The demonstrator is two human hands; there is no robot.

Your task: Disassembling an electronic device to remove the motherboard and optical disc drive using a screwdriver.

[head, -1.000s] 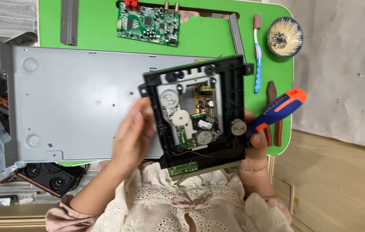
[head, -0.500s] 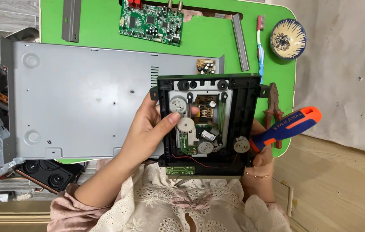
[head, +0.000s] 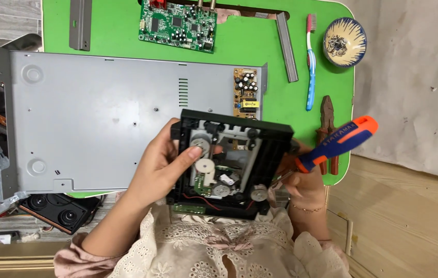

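Observation:
A black disc-drive mechanism [head: 234,159] with white gears, a small motor and a green board edge is held up over my lap, underside toward me. My left hand [head: 165,164] grips its left side, thumb lying on the white gear area. My right hand [head: 301,180] is at its right edge and holds a screwdriver [head: 337,144] with a blue and orange handle, the handle pointing up to the right. Behind it lies the grey metal chassis [head: 100,113] of a player on the green table [head: 260,56], with a small yellow-brown power board [head: 246,95] in its right corner.
On the table lie a green circuit board [head: 178,25], two grey metal strips [head: 81,23], a blue toothbrush [head: 310,62], a patterned bowl [head: 344,41] and red-handled pliers [head: 327,128]. Speakers [head: 59,211] and metal parts sit on the floor at left. A wooden floor is at right.
The drive mechanism has come down and toward me, uncovering the small power board in the chassis corner. My left thumb now rests on the gears; the screwdriver handle stays at right.

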